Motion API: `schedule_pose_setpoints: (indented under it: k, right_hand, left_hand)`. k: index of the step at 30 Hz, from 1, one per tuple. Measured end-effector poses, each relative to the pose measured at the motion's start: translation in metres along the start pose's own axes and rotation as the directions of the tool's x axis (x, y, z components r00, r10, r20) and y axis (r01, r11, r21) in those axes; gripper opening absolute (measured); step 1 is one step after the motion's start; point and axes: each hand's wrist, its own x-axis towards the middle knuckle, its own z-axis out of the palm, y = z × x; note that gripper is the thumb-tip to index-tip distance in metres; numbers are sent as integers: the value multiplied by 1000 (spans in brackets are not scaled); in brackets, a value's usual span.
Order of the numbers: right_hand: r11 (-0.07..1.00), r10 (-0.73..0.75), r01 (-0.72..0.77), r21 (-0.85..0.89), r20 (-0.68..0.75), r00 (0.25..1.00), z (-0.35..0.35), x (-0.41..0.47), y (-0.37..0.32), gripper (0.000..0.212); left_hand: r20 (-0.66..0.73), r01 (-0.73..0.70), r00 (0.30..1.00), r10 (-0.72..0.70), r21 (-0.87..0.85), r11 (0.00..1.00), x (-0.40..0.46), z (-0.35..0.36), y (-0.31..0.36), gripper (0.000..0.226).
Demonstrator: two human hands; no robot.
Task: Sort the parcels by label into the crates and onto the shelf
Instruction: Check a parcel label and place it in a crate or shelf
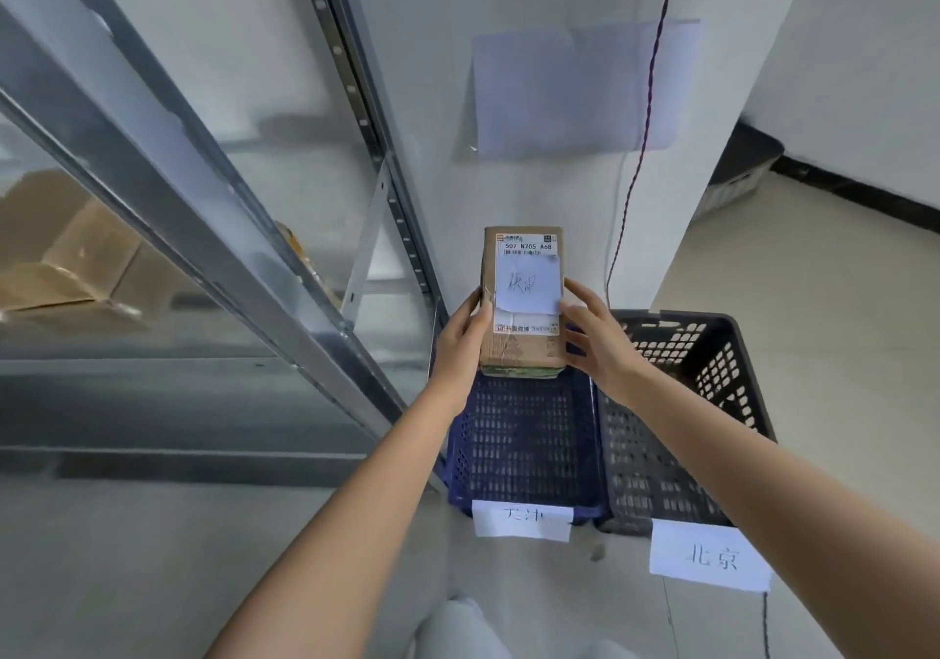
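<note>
Above the blue crate [524,434], a brown cardboard parcel [521,343] is held up between both hands, its labelled face turned toward the camera. The left hand [460,348] grips the parcel's left edge, thumb curled onto the front face; the right hand [597,343] clasps the right edge with its fingers bent around the side. A white handwritten slip [529,284] is stuck over the printed shipping label, whose top line reads 507 N705 A68. The handwriting on the slip is too loose to read with certainty.

Below, 2 perforated crates stand side by side on the floor, touching: the blue one on the left and a black crate [676,429] on the right. Each carries a white paper tag on its near wall; the black crate's tag [709,554] reads 北京, the blue crate's tag [521,518] is partly blurred. To the left rises a grey metal shelf [285,302], with blurred cardboard boxes [66,261] on a level behind its frame.
</note>
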Motion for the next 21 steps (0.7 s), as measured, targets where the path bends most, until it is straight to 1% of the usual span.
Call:
schedule_pose_setpoints:
  k: [2,4,8,11,13,15,18,21]
  right_hand:
    - [1000,13,-13,4,-19,1000,-6,24,34,41]
    - [1000,27,-27,-3,-23,999,-11,49,69,42]
    - [998,53,-53,-14,-41,998,-19,101,141,40]
    - [998,52,-53,-31,-46,998,-30,144,192,43]
    - [998,49,-51,-41,-49,998,-37,173,225,43]
    - [998,42,-45,-48,-55,998,-44,197,254,42]
    - [997,37,-41,-71,-59,998,-56,230,293,42]
    - [996,38,-42,-80,-59,998,-67,258,322,44]
  left_hand:
    - [9,3,1000,-3,3,1000,21,-1,-34,28]
    - [4,10,1000,-10,-10,1000,44,-2,-71,20]
    - [-3,45,999,-45,-13,999,90,-7,-148,29]
    - [-14,47,999,-47,-9,999,127,-8,-203,27]
    - [-22,48,999,-48,-8,999,151,-8,-238,35]
    - [-33,45,998,-45,-6,999,173,-8,-272,38]
    - [-31,65,997,-64,9,998,200,-4,-316,38]
    - [-59,90,994,-90,4,996,219,-1,-346,38]
